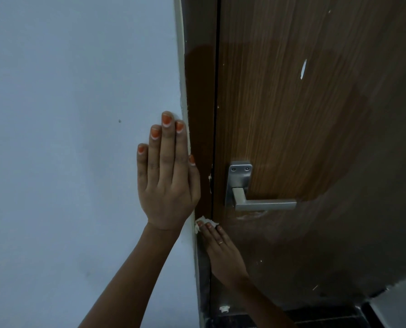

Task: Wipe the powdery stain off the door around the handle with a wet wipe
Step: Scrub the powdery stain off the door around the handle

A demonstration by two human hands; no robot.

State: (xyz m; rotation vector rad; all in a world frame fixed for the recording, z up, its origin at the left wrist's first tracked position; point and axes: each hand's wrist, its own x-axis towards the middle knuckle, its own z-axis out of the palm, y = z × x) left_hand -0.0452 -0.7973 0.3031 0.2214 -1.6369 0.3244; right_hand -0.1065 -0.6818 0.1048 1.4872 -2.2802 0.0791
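Observation:
A brown wooden door (pixel 292 114) carries a silver lever handle (pixel 263 204) on a metal plate. A faint pale smear (pixel 251 215) shows just under the lever. My right hand (pixel 223 252) presses a crumpled white wet wipe (pixel 203 222) with straight fingers against the door's left edge and frame, below and left of the handle. My left hand (pixel 166 176) lies flat with straight fingers on the pale wall (pixel 67 138) beside the door frame (pixel 199 114), holding nothing.
White flecks and a white scratch (pixel 303 68) mark the upper door. A small white scrap (pixel 224 308) lies near the door's foot. Dark floor tiles (pixel 315 318) show at the bottom right.

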